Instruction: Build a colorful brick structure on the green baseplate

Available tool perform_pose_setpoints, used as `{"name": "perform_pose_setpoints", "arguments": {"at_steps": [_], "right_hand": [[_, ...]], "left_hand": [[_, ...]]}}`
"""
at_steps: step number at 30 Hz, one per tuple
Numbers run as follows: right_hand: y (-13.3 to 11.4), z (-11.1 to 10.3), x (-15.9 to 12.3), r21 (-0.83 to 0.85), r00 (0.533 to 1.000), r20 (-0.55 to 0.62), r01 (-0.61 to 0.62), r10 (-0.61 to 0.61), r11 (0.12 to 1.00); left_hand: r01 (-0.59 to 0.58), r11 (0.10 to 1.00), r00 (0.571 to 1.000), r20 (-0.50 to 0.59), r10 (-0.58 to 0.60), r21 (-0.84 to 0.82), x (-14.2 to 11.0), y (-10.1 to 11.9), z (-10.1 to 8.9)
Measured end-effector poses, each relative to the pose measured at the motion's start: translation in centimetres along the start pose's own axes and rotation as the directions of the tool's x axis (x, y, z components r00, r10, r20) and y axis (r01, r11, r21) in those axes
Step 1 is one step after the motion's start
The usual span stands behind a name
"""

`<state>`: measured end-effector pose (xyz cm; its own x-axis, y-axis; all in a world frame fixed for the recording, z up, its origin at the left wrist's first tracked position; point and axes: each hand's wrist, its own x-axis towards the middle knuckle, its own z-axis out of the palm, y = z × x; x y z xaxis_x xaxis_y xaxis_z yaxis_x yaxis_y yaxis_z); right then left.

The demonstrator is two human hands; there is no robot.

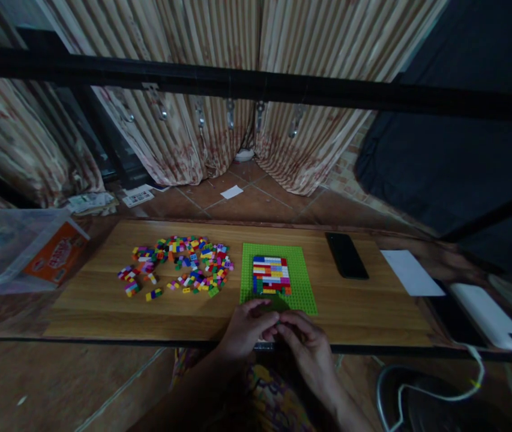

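My left hand [250, 327] and my right hand [306, 342] meet over the table's front edge, fingers pinched together. What lies between the fingertips is too small and dark to make out. Just beyond them is a green studded baseplate [303, 279], its near edge partly hidden by my hands. On it stands a block of toy building bricks [272, 276] in white, red, blue, yellow and other colours. Left of the plate, loose toy bricks [201, 279] of many colours are spread in a rough ring.
A black phone [346, 255] lies right of the plate on the wooden table [102, 312]. White paper [411, 273], a dark device [456, 315] and a white power bank [492, 317] with a cable sit farther right. At the left stands a clear plastic box [17, 249]. A dark bar [237, 84] crosses behind.
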<state>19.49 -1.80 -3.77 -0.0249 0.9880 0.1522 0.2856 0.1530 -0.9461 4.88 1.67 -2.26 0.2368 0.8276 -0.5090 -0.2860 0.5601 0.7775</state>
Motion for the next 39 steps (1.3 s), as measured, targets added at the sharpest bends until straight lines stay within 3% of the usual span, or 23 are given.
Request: {"name": "perform_pose_setpoints", "arguments": {"at_steps": [6,13,21,25,28,34,39], "right_hand": [[0.2,0.1,0.2,-0.022,0.997,-0.081,0.002,-0.004,1.0],[0.1,0.4,0.1,-0.054,0.994,-0.11,0.0,-0.006,0.999],[-0.3,1.1,-0.3,-0.016,0.973,-0.203,-0.111,0.106,0.994],[0.1,0.5,0.5,-0.067,0.98,-0.179,-0.094,0.081,0.993],[0.9,-0.4,1.8,-0.157,0.984,-0.178,-0.058,0.029,0.986],[2.8,-0.9,4.3,-0.309,0.981,-0.174,0.027,-0.084,0.951],[3.4,-0.7,5.0,-0.343,0.981,-0.151,0.065,-0.123,0.937]], "left_hand": [[0.028,0.986,0.999,0.022,-0.025,-0.165,-0.5,0.4,0.2],[0.061,0.991,0.998,0.032,-0.057,-0.117,-0.8,1.0,0.5],[0.063,0.988,0.998,-0.016,-0.066,-0.139,0.0,-0.6,0.9],[0.017,1.0,0.998,-0.052,-0.018,-0.026,0.4,-1.3,1.3],[-0.077,0.986,0.994,-0.067,0.088,0.145,0.6,-1.5,1.1],[-0.286,0.762,0.914,-0.073,0.399,0.581,1.1,-1.3,-0.8],[-0.291,0.707,0.893,-0.083,0.443,0.644,1.9,-1.1,-2.4]]}}
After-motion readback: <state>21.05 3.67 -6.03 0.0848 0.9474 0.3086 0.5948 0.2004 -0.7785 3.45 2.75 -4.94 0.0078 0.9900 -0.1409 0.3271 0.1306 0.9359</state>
